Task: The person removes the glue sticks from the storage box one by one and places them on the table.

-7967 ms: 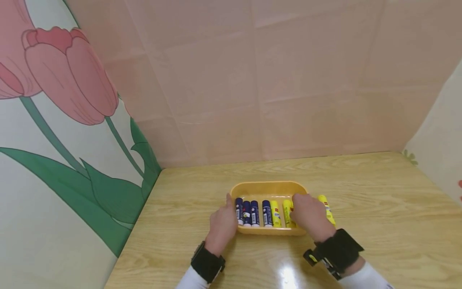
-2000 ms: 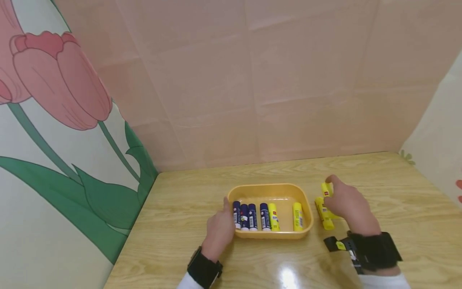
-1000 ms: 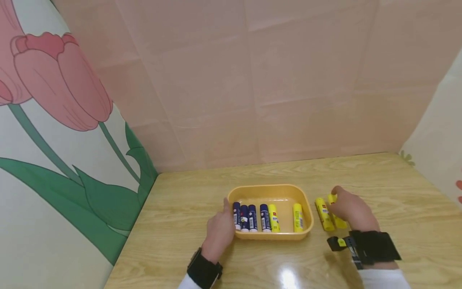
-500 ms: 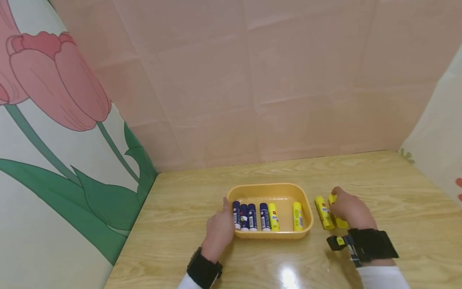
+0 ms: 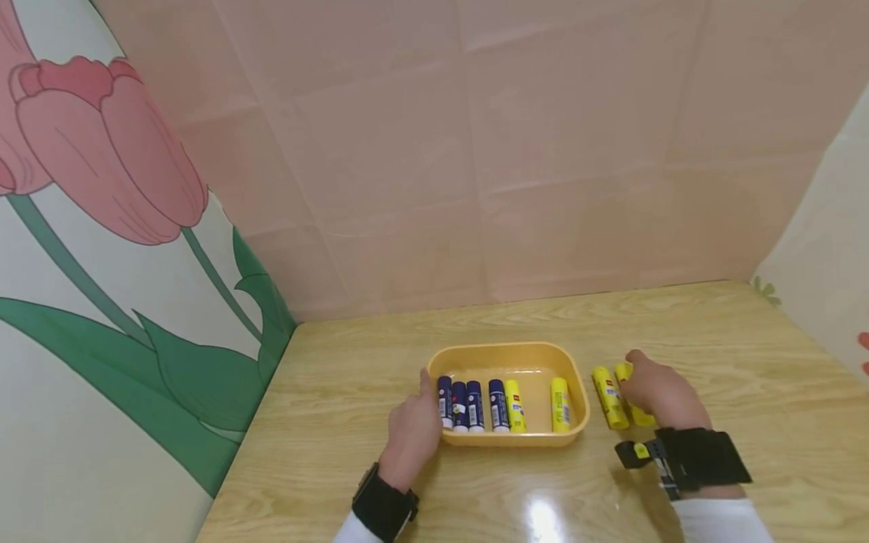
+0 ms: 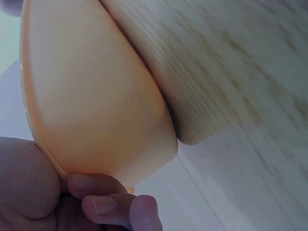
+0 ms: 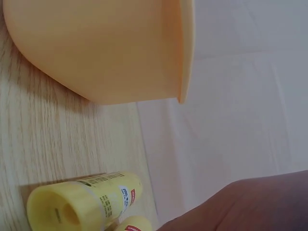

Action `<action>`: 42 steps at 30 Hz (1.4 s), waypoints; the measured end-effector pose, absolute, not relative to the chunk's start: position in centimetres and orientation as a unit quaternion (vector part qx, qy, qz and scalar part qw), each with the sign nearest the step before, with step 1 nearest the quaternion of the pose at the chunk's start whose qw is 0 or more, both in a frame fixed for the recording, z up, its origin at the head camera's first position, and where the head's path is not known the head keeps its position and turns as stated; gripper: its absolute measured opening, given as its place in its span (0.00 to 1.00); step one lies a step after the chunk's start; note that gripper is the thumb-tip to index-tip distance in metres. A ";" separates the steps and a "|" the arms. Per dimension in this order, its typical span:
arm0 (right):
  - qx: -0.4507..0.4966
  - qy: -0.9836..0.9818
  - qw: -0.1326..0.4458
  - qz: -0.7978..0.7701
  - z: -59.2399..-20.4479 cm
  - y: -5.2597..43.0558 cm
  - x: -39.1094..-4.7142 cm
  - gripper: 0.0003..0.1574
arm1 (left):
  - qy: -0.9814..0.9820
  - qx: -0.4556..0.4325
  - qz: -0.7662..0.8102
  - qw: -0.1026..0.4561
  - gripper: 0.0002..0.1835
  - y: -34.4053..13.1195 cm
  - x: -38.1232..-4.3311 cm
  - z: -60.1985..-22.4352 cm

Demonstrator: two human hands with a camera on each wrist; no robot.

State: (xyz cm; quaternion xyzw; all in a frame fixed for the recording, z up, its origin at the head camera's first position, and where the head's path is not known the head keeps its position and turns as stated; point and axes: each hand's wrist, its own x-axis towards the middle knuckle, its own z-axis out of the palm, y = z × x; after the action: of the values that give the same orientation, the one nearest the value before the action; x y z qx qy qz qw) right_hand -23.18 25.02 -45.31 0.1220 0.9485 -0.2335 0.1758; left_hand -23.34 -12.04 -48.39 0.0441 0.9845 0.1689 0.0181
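Wht sleeves (image 5: 723, 520), blk wrist straps (image 5: 704, 458).

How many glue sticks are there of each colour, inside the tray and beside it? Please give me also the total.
Blue glue sticks in the tray: 4
Yellow glue sticks in the tray: 2
Yellow glue sticks beside the tray, one partly covered by the right hand: 2
Total: 8 (4 blue, 4 yellow)
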 end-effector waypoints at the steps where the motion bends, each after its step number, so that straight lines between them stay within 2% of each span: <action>1: 0.119 0.950 0.174 -0.232 -45.3 25.1 -23.2 0.43 | 0.984 0.043 0.170 0.019 0.33 -12.0 -23.3 -48.4; 11: 0.124 0.949 0.175 -0.232 -45.3 24.7 -23.2 0.40 | 0.984 0.043 0.174 0.021 0.34 -12.0 -23.2 -48.2; 17: 0.133 0.945 0.180 -0.240 -45.0 24.0 -23.1 0.38 | 0.986 0.056 0.157 0.004 0.34 -12.0 -23.2 -48.3; 35: 0.130 0.946 0.181 -0.237 -44.8 24.1 -23.1 0.40 | 0.986 0.059 0.156 0.001 0.34 -12.1 -23.4 -48.2; 42: 0.127 0.943 0.174 -0.252 -44.9 24.4 -22.9 0.38 | 0.986 0.057 0.156 0.004 0.33 -12.1 -23.4 -48.3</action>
State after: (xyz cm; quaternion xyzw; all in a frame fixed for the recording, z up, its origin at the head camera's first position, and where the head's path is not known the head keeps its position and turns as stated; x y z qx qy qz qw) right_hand -22.90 24.43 -44.89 0.1266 0.9434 -0.2521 0.1744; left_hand -23.42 -12.08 -48.31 0.0571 0.9861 0.1559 0.0036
